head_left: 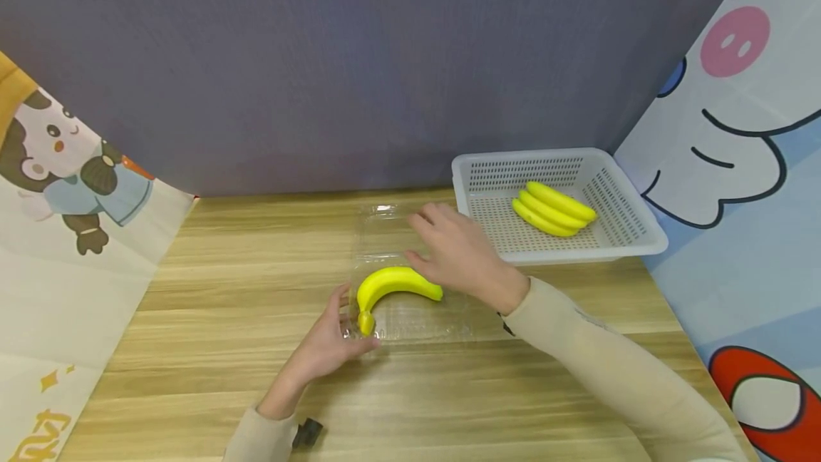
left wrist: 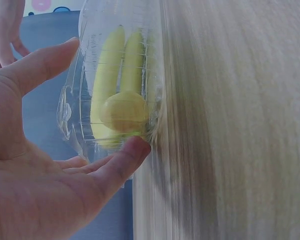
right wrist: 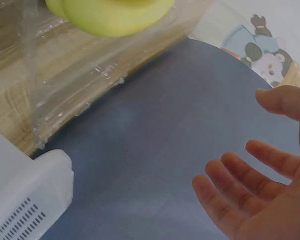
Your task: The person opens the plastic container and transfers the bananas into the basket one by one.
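Observation:
A yellow banana (head_left: 393,279) lies curved inside a clear plastic clamshell box (head_left: 420,326), with its stem at the box's left end. The lid (head_left: 378,237) is folded back toward the grey wall. My left hand (head_left: 330,337) holds the box at its front left corner, fingers along the left side and thumb by the front edge. In the left wrist view, a fingertip (left wrist: 138,147) touches the low edge of the plastic. My right hand (head_left: 452,248) hovers over the right part of the lid, fingers spread apart and holding nothing.
A white perforated basket (head_left: 471,205) stands at the back right, close by my right hand. Several bananas (head_left: 551,209) lie bunched in it. A grey wall (head_left: 321,77) rises behind the wooden table (head_left: 212,348), with cartoon-printed panels on both sides.

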Available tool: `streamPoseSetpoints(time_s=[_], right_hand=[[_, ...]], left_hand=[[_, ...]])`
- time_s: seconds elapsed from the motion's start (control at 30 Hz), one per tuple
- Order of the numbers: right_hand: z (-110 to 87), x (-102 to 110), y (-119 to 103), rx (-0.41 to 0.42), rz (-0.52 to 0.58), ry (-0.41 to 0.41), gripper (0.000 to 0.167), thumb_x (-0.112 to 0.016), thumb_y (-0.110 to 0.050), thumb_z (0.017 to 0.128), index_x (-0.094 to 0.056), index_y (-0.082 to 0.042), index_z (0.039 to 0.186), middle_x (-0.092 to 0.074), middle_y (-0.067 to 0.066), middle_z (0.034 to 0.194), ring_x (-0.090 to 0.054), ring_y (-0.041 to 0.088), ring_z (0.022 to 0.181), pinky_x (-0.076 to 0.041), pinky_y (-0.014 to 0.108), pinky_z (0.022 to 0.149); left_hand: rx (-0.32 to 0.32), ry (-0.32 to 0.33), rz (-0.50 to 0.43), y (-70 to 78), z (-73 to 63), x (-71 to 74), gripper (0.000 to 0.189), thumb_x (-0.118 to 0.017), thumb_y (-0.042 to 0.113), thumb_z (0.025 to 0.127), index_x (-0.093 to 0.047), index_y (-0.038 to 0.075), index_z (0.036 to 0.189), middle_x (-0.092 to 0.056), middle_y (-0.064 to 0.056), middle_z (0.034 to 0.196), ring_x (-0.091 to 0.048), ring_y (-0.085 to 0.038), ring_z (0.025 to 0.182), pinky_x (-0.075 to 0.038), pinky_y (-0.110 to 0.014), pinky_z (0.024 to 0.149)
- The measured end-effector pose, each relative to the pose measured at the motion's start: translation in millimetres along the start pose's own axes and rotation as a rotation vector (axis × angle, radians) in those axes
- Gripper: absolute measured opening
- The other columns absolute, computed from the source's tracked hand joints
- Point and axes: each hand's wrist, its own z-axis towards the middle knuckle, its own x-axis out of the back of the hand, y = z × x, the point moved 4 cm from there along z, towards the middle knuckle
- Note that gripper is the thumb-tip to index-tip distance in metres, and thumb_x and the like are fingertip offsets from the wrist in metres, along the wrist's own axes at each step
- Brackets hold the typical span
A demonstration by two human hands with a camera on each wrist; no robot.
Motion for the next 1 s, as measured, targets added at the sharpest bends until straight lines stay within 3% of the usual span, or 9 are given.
streamPoseSetpoints(time_s=[0.4,0.6,1.0], right_hand=[[1.7,-26.3,-5.2,0.024,-0.018,-0.061,0.044,-0.08,-0.032,0.085,-0.069,-0.006,0.118,-0.066,0.01,0.11,-0.064,0.027,0.092,-0.059,0.036,0.065],[0.7,-38.3,-4.7,0.015,-0.032,-0.105,0.047,-0.08,-0.034,0.085,-0.068,-0.009,0.122,-0.066,0.01,0.115,-0.065,0.027,0.096,-0.06,0.036,0.07],[-2.7,-60.3,-6.0,-0.043,-0.031,-0.307,0.052,-0.077,-0.04,0.089,-0.065,-0.011,0.13,-0.064,0.008,0.117,-0.063,0.024,0.1,-0.059,0.038,0.077]], left_hand=[[-0.001,0.001,-0.005,2.3,-0.3,0.0,0.12,-0.092,0.038,0.073,-0.015,0.014,0.161,-0.032,-0.024,0.159,-0.05,-0.043,0.132,-0.047,-0.061,0.103],[-0.007,-0.008,-0.016,2.2,-0.5,-0.5,0.119,-0.092,0.037,0.074,-0.014,0.015,0.161,-0.031,-0.024,0.159,-0.05,-0.045,0.133,-0.048,-0.06,0.102],[-0.013,0.008,-0.004,1.6,-0.7,0.3,0.117,-0.091,0.032,0.075,-0.015,0.014,0.161,-0.031,-0.023,0.159,-0.05,-0.044,0.132,-0.049,-0.059,0.101]])
